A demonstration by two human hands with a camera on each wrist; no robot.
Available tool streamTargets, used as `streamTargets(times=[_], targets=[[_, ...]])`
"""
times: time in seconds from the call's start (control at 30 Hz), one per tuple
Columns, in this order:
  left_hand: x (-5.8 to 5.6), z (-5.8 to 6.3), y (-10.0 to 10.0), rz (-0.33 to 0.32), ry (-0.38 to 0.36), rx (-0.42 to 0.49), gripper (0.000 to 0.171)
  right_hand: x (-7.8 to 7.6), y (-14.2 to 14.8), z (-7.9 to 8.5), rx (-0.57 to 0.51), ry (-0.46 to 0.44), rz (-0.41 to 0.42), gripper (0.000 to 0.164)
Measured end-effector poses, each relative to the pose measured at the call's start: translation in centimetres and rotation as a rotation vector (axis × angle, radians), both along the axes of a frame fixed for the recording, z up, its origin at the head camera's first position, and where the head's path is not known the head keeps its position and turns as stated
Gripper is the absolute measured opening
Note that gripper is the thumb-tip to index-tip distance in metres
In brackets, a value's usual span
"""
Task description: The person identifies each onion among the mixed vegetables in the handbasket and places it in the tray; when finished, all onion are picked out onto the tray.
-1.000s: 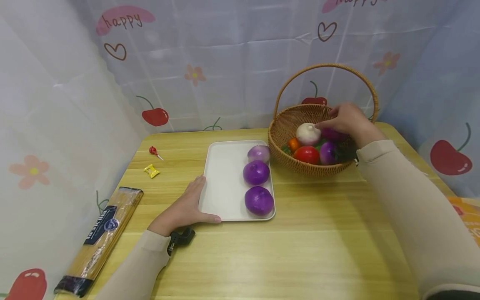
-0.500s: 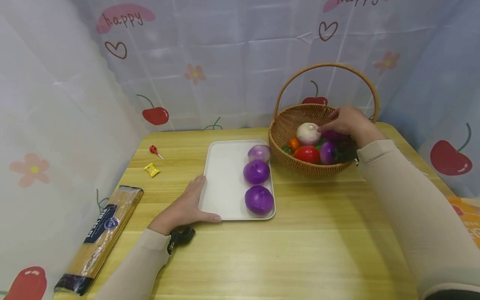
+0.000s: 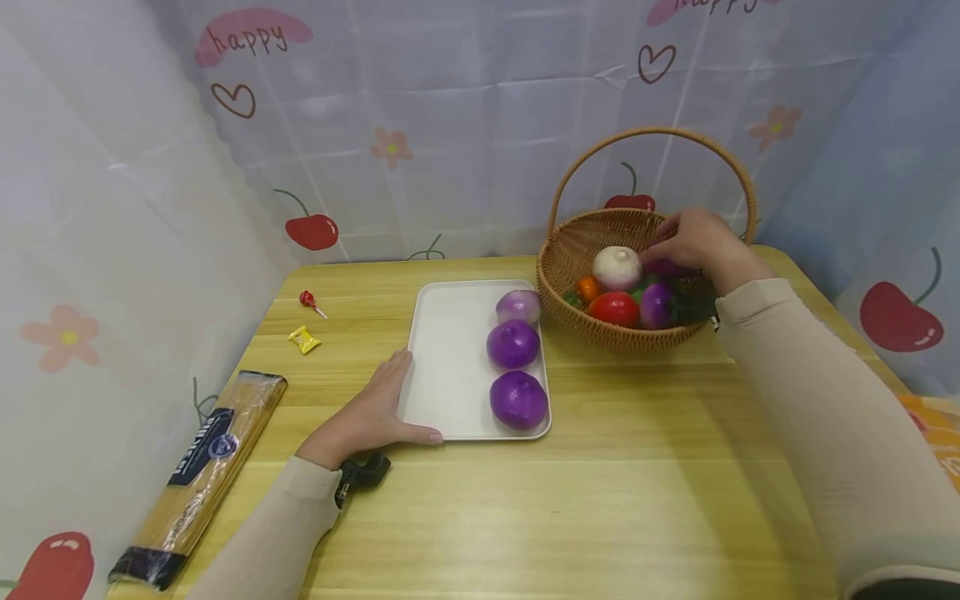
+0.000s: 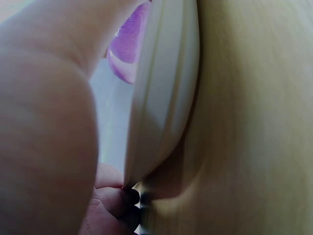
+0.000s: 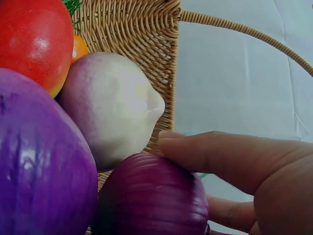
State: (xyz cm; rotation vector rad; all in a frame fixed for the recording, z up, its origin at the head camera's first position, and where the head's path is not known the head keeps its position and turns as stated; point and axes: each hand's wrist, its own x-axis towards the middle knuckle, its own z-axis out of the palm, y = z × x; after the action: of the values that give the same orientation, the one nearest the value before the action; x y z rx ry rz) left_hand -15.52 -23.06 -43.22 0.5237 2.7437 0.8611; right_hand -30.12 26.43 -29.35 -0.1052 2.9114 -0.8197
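My right hand (image 3: pixel 697 243) reaches into the wicker basket (image 3: pixel 607 336); its thumb and fingers hold a dark red onion (image 5: pixel 151 200), partly hidden by the hand in the head view. Close by the thumb lies a whitish onion (image 5: pixel 107 107). A purple onion (image 3: pixel 658 305) and a red tomato (image 3: pixel 615 309) sit at the basket's front. On the left, my left hand (image 3: pixel 367 417) rests with fingers along the left edge of the white tray (image 3: pixel 450 358) and thumb along its front edge. Three onions (image 3: pixel 513 344) stand in a column on the tray's right side.
A lollipop (image 3: pixel 311 303) and a yellow wrapped candy (image 3: pixel 303 340) lie at the back left. Along the left edge is a pack of dry noodles (image 3: pixel 202 475). The basket's tall handle (image 3: pixel 652 131) arches above the right hand. An orange package (image 3: pixel 933 429) shows at far right.
In the basket, my right thumb has moved slightly right, away from the whitish onion, and the dark red onion has shifted a little. My left hand and the tray have stayed put.
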Motion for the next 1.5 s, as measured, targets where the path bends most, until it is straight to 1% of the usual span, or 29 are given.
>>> streamTargets(times=[0.3, 0.5, 0.73, 0.83, 1.1, 1.3, 1.37, 1.5], targets=[[0.1, 0.2, 0.1, -0.005, -0.003, 0.001, 0.149, 0.0, 0.0, -0.1, -0.013, 0.039, 0.018, 0.062], [0.0, 0.0, 0.1, -0.002, -0.008, -0.01, 0.149, 0.1, -0.1, 0.0, -0.009, 0.046, 0.034, 0.063], [0.0, 0.1, 0.1, 0.002, 0.001, 0.0, 0.148, 0.6, -0.8, 0.6, -0.033, 0.06, 0.064, 0.06], [0.0, 0.0, 0.1, 0.002, 0.001, 0.002, 0.148, 0.9, -1.3, 1.0, -0.046, 0.068, 0.074, 0.061], [0.0, -0.1, 0.1, 0.005, -0.002, -0.006, 0.148, 1.6, -2.6, 2.0, -0.033, 0.066, 0.12, 0.066], [0.0, -0.1, 0.2, 0.008, -0.001, 0.0, 0.149, 2.9, -4.2, 3.0, -0.051, 0.098, 0.135, 0.063], [0.1, -0.1, 0.2, 0.011, -0.004, -0.001, 0.15, 3.6, -4.9, 3.5, -0.082, 0.096, 0.136, 0.063], [0.1, 0.0, 0.2, 0.016, -0.006, 0.001, 0.15, 5.3, -7.0, 4.7, -0.111, 0.128, 0.156, 0.062]])
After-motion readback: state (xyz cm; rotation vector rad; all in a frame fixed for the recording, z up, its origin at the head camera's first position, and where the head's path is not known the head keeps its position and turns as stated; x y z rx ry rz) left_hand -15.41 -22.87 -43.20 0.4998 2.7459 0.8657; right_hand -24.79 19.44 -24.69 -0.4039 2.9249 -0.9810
